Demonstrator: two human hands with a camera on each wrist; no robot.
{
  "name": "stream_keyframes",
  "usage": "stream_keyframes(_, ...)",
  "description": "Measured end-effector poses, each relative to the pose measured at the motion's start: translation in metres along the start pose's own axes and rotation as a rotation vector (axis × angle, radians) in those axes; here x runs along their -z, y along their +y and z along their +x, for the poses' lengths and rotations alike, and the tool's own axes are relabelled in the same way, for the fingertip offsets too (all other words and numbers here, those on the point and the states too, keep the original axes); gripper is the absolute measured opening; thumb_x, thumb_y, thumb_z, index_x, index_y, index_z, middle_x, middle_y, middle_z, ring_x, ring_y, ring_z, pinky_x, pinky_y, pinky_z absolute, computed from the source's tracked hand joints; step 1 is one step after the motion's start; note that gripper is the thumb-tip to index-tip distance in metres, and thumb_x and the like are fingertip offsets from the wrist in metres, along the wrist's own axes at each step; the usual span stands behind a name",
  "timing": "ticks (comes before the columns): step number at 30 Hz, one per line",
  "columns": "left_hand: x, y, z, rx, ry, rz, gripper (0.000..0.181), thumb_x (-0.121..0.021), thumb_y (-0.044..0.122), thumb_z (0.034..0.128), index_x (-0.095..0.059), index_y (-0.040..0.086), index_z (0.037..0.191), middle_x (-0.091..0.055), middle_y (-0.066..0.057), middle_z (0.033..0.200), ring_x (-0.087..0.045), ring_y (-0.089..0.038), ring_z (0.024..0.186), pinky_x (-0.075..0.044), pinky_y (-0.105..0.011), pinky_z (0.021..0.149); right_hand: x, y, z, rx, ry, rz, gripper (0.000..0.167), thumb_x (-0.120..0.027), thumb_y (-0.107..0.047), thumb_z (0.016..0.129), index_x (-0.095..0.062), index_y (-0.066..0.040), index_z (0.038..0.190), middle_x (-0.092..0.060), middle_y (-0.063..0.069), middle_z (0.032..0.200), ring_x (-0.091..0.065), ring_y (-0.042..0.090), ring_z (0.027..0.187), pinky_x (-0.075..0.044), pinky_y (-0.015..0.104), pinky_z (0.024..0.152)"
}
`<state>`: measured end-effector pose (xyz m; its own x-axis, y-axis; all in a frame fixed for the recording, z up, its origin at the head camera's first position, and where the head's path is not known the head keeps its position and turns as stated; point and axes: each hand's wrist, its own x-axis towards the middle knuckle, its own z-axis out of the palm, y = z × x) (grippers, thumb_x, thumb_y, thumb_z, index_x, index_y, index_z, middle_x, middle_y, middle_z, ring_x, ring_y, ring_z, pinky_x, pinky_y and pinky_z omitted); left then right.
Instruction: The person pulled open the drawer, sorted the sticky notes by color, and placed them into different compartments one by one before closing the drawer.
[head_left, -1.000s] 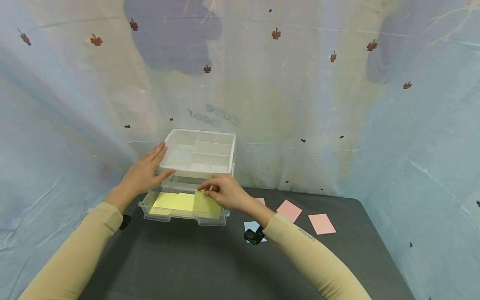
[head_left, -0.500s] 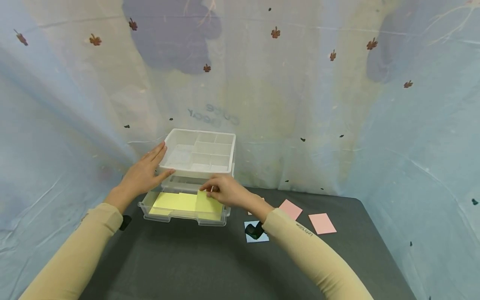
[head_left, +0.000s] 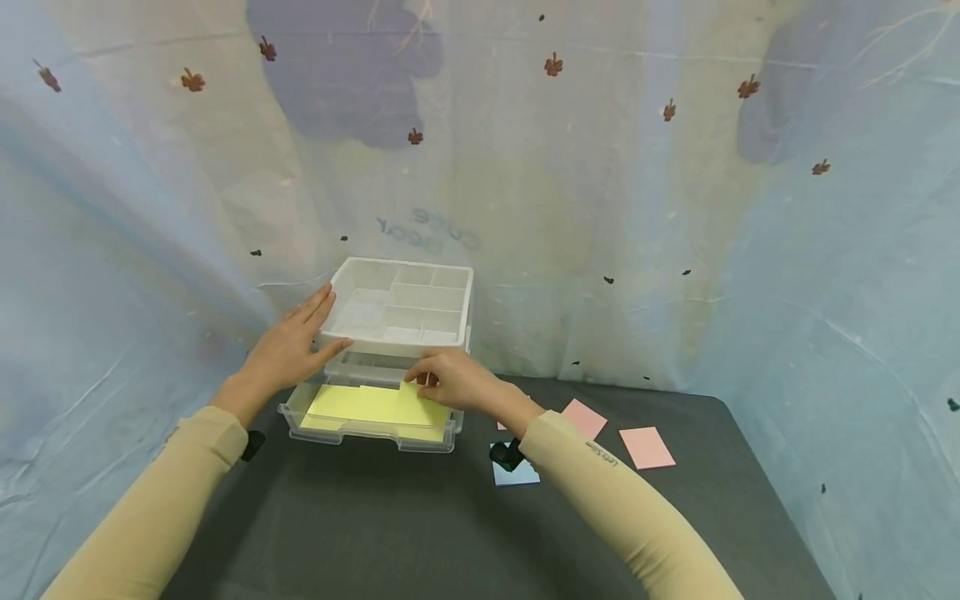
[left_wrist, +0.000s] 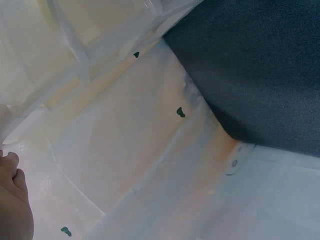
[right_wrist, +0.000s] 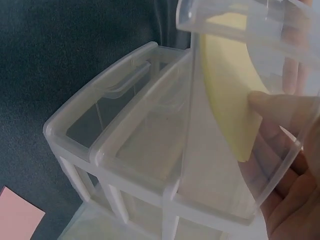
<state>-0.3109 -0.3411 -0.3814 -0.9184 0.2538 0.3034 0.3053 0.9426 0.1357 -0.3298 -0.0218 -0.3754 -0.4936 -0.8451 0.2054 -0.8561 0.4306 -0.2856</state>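
Observation:
A clear plastic drawer (head_left: 369, 446) is pulled out of a small drawer unit with a white divided top tray (head_left: 358, 312). Yellow sticky notes (head_left: 352, 404) lie side by side in that drawer. Thumb and fingers of my right hand (head_left: 459, 382) pinch the top edge of the right-hand yellow sticky note (head_left: 412, 408); in the right wrist view this note (right_wrist: 232, 80) looks bent, with my thumb on its face. My left hand (head_left: 281, 350) rests against the tray's left front edge with its fingers extended. Only part of the left hand (left_wrist: 15, 200) enters the left wrist view.
Pink sticky notes (head_left: 647, 448) lie to the right on the dark table (head_left: 390, 525), one partly behind the right forearm. A blue sticky note (head_left: 517, 475) lies under the right wrist's camera. A patterned curtain (head_left: 570, 208) hangs behind and around the table.
My right hand has shifted slightly right with the yellow sticky note, which now looks brighter and more level with the others in the drawer. The left hand stays in place.

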Motion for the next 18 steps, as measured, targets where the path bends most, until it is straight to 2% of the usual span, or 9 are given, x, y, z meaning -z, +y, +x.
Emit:
stream_keyframes(8, 0.0006, -0.0004, 0.0014, 0.004, -0.002, -0.002, 0.094, -0.054, 0.056, 0.1053, -0.002, 0.01, 0.168, 0.001, -0.008, 0.176, -0.014, -0.04, 0.158, -0.016, -0.059, 0.128, 0.0006, 0.0025, 0.0045, 0.008, -0.052, -0.068, 0.024, -0.076, -0.013, 0.096, -0.079, -0.011, 0.12, -0.072, 0.003, 0.103, -0.067, 0.014, 0.091, -0.053, 0.019, 0.074)
stream_keyframes(13, 0.0005, 0.0007, 0.0005, 0.0, 0.003, -0.008, 0.093, -0.054, 0.055, 0.1053, -0.003, 0.009, 0.168, 0.0, -0.009, 0.176, -0.016, -0.042, 0.158, -0.017, -0.06, 0.127, -0.0001, 0.0021, 0.0066, 0.01, -0.111, -0.121, 0.026, -0.076, -0.018, 0.097, -0.078, -0.013, 0.123, -0.074, 0.001, 0.105, -0.067, 0.012, 0.093, -0.053, 0.018, 0.074)
stream_keyframes(18, -0.0009, -0.0001, -0.0004, 0.007, -0.002, -0.002, 0.094, -0.054, 0.057, 0.1051, -0.002, 0.01, 0.168, 0.002, -0.007, 0.176, -0.016, -0.042, 0.158, -0.016, -0.059, 0.128, 0.0001, -0.0016, 0.0073, -0.023, -0.184, -0.144, 0.029, -0.072, -0.023, 0.1, -0.076, -0.015, 0.128, -0.076, -0.001, 0.11, -0.069, 0.01, 0.097, -0.055, 0.02, 0.077)
